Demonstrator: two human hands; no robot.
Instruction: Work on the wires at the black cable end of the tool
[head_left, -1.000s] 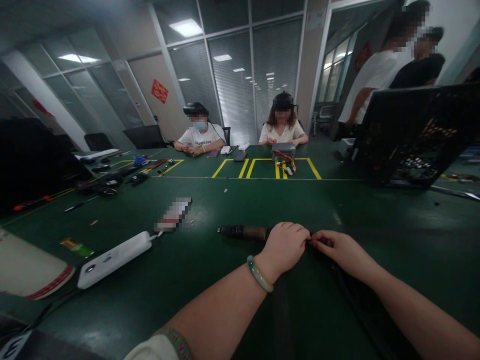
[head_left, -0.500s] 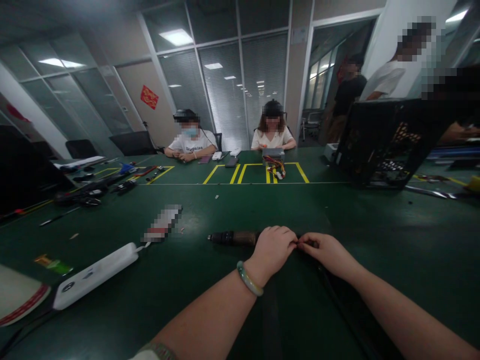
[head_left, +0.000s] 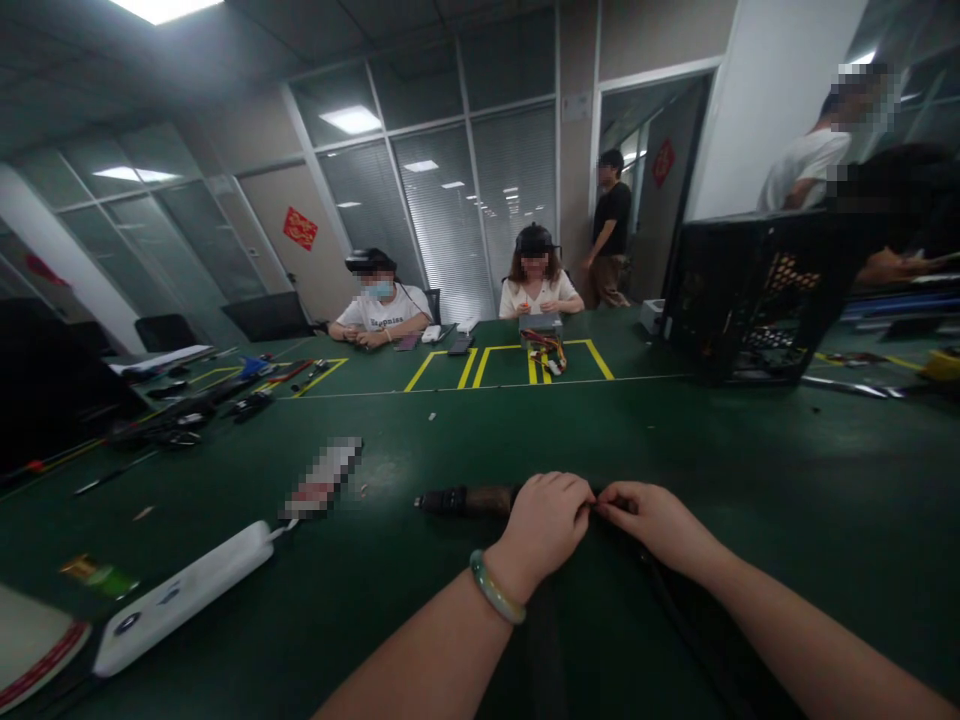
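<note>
A dark electric screwdriver (head_left: 480,500) with a brown body and a black nose lies on the green table, its tip pointing left. Over its rear half, my left hand (head_left: 551,515) is closed round the body, with thumb and finger pinched at the far end. My right hand (head_left: 652,520) meets it there, fingertips pinched on something small and dark at the tool's tail. The fingers hide what exactly they grip. From beneath my right hand a black cable (head_left: 667,595) runs down towards the table's near edge. A pale green bangle (head_left: 495,590) circles my left wrist.
A white power strip (head_left: 187,600) lies at left, near a green-and-gold small item (head_left: 97,575) and a pale cup-like object (head_left: 34,640). A black computer case (head_left: 739,300) stands at right. Two people sit across the table (head_left: 450,430) behind a power supply (head_left: 541,328).
The view has tilted slightly, so the table sits lower. Both hands keep their places on the electric screwdriver. Behind, a person in black has moved left at the doorway.
</note>
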